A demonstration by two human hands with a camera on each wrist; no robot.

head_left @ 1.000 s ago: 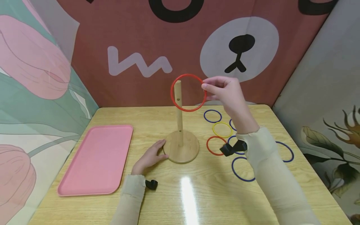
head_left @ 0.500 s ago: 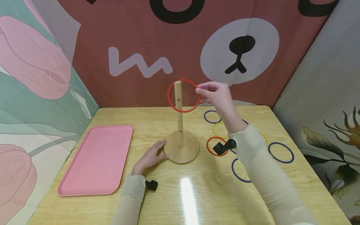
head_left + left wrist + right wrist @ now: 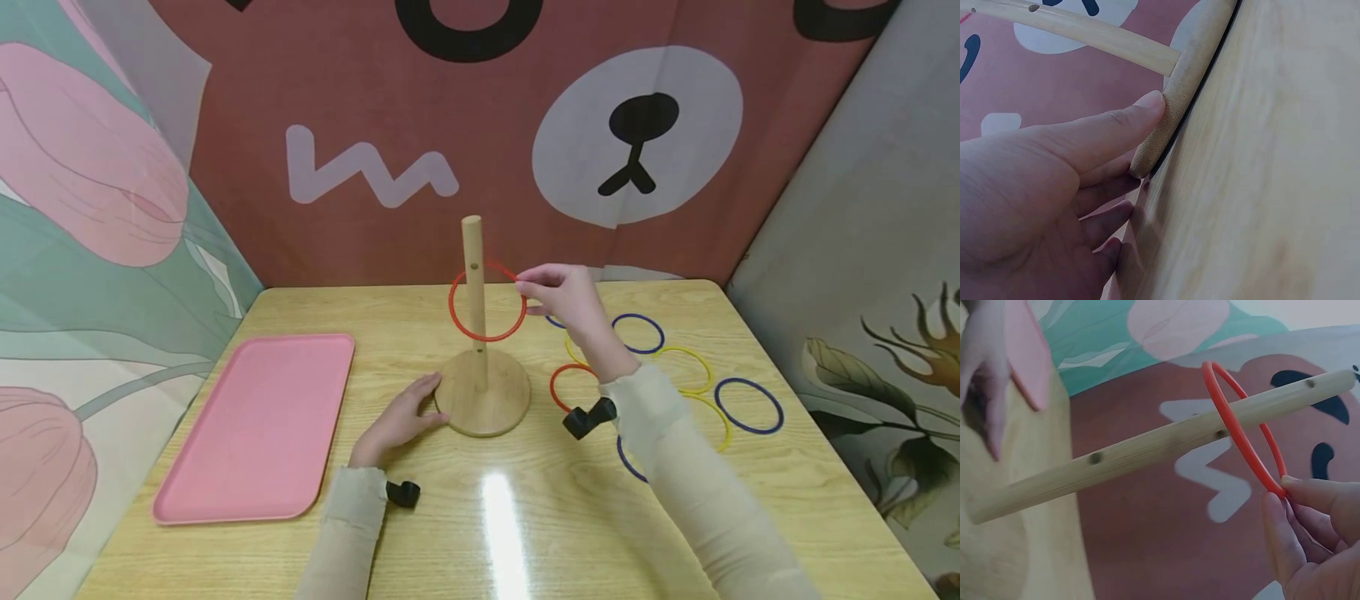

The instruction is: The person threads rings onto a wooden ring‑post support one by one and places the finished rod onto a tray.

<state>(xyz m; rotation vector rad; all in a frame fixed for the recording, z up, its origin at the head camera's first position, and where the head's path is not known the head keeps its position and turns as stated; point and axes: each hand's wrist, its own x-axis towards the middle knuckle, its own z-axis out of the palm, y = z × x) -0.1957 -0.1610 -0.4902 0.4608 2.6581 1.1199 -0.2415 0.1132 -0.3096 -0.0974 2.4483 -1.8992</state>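
A wooden stand has a round base (image 3: 502, 404) and an upright pole (image 3: 472, 246) with small holes in it. My right hand (image 3: 566, 302) pinches a red ring (image 3: 491, 339) at its right side between thumb and fingers. The ring encircles the pole partway down, tilted, as the right wrist view also shows with the ring (image 3: 1235, 428) around the pole (image 3: 1154, 447). At the base's left edge rests my left hand (image 3: 401, 421). In the left wrist view its thumb (image 3: 1149, 103) touches the rim, with the other fingers spread loosely below.
A pink tray (image 3: 258, 425) lies on the left of the wooden table (image 3: 420, 533). To the right lie another red ring (image 3: 552, 385), several blue rings, such as one blue ring (image 3: 750, 380), and several yellow rings, partly hidden by my right arm. A printed cloth (image 3: 360, 242) hangs behind.
My right hand has moved left and down with the red ring, from the pole's top to partway down, the pole now passing through it. My left hand stays at the base.
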